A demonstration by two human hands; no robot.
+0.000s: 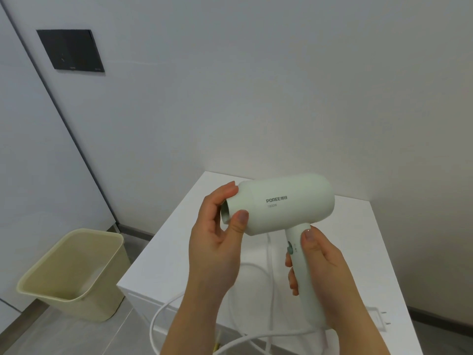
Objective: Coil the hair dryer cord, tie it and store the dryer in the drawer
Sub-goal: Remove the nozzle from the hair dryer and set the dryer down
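Observation:
A pale green hair dryer point(284, 203) is held up above a white cabinet top point(355, 226), its nozzle pointing left. My left hand point(217, 242) grips the nozzle end between thumb and fingers. My right hand point(320, 275) is wrapped around the handle, thumb near the switch. The white cord point(163, 313) hangs loose, looping over the cabinet's front edge and back along the bottom of the view. Its white plug point(378, 321) lies on the cabinet top at the right. No drawer front is clearly visible.
A beige waste bin point(74, 272) stands on the grey floor left of the cabinet. White walls close in behind and to the left, with a black panel point(71, 49) high on the left.

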